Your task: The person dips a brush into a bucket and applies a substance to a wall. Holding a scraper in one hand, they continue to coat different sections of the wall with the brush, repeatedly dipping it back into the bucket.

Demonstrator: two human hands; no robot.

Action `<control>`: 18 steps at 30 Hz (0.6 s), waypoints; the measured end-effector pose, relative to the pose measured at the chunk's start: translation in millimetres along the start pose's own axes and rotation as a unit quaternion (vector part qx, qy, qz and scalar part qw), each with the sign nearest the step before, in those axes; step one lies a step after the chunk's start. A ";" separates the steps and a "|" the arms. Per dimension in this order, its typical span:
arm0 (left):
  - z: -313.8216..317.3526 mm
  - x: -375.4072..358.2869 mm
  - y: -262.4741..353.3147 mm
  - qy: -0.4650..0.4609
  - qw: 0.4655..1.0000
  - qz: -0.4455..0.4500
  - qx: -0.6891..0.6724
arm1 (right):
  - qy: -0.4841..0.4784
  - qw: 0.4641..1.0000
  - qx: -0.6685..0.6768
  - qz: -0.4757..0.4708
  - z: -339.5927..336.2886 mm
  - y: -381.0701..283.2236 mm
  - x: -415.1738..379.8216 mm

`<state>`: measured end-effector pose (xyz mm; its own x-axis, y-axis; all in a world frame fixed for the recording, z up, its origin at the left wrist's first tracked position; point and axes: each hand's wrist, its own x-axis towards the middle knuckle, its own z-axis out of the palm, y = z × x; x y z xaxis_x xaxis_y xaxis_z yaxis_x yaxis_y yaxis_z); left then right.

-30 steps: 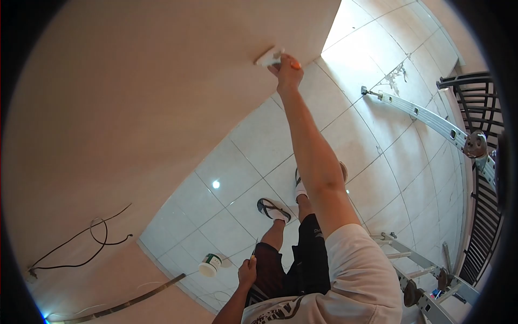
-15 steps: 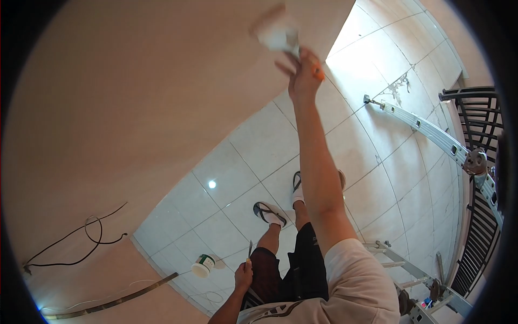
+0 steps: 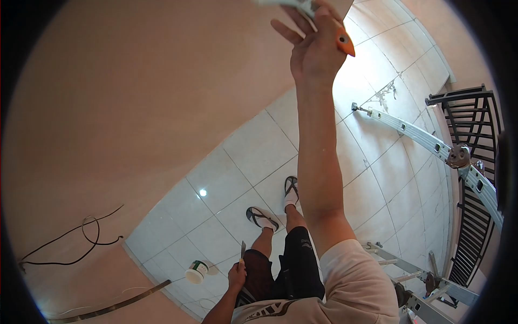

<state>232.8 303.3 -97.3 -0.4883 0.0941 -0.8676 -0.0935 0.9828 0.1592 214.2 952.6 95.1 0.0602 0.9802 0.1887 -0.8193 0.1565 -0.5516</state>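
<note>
My right hand [image 3: 319,56], raised high at the top of the head view, grips a wide putty knife with an orange handle [image 3: 346,43]. Two or more of its fingers are spread out along the tool. The pale blade is partly cut off by the frame's top edge, close to the pinkish wall [image 3: 151,108]. Low by my thigh, my left hand [image 3: 236,277] is wrapped round a smaller putty knife [image 3: 243,250], its narrow blade pointing up and away from me.
On the tiled floor [image 3: 253,146] at lower left stands a white tub [image 3: 196,272] with a green label. Black cable [image 3: 65,263] hangs from the wall. An aluminium ladder [image 3: 415,132] spreads along the right, beside dark metal railings [image 3: 472,127]. My sandalled feet are below.
My right hand and the wide putty knife have come closer and higher in view, with the blade passing toward the top edge. The whole scene has shifted slightly left; my left hand keeps its hold.
</note>
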 end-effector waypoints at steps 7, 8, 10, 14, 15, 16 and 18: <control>-3.0 7.2 -13.9 0.014 0.998 0.001 -0.056 | 0.127 0.984 -0.019 0.124 -108.0 110.3 -61.6; -3.1 7.4 -16.4 0.018 0.998 0.004 -0.063 | 0.155 0.975 -0.050 0.149 -133.9 124.7 -79.1; -8.7 6.8 -22.4 0.020 0.997 0.010 -0.076 | 0.198 0.955 -0.125 0.184 -163.3 150.1 -100.6; -15.4 2.8 -25.1 0.018 0.994 0.002 -0.110 | 0.197 0.941 -0.205 0.182 -141.2 157.2 -87.3; -15.6 2.4 -23.6 0.024 0.992 -0.003 -0.122 | 0.178 0.949 -0.198 0.170 -113.1 143.6 -75.1; -16.4 0.3 -29.3 0.018 0.993 -0.001 -0.118 | 0.161 0.960 -0.173 0.151 -84.1 120.9 -68.8; -16.5 7.8 -38.8 0.005 0.994 0.013 -0.110 | 0.085 0.988 -0.106 0.068 -17.4 57.8 -50.1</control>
<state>218.3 263.3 -102.4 -0.5012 0.1171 -0.8574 -0.2674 0.9213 0.2822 173.8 914.6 39.7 0.0676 0.9973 -0.0281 -0.6902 0.0264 -0.7231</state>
